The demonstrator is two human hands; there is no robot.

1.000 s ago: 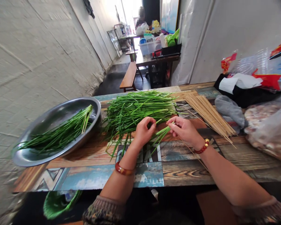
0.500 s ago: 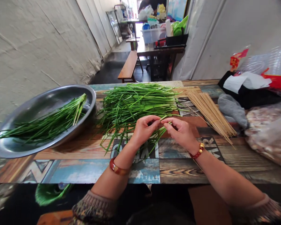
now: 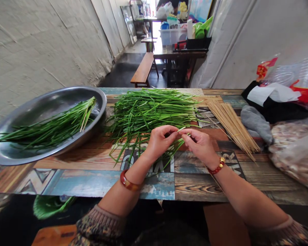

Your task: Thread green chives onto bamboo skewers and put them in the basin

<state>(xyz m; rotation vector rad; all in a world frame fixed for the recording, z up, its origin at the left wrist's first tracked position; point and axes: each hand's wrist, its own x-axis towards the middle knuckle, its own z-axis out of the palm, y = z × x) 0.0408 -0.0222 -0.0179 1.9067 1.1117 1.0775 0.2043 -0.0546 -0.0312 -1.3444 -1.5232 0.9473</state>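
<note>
My left hand [image 3: 162,137] is closed, its thumb and finger pinching a few garlic chives [image 3: 179,144] by their pale ends. Fingertips of my right hand [image 3: 199,141] meet it there and pinch the same stalks. A thin stick, seemingly a bamboo skewer [image 3: 217,182], runs out below my right wrist; its upper end is hidden by the hand. Just beyond my hands lies a large heap of garlic chives [image 3: 154,107], pale ends to the right. To its right a bundle of bamboo skewers [image 3: 233,128] is fanned out on the table.
A metal basin [image 3: 102,106] at the left holds a bunch of chives with skewers through its pale end. At the right are a grey cloth-like bundle [image 3: 255,121] and a clear bag of pale pieces [image 3: 292,147]. A wooden bench [image 3: 143,70] stands beyond the table.
The view has shifted slightly. My hands stay together at nearly the same spot, still pinching the chives, with only small finger movement.
</note>
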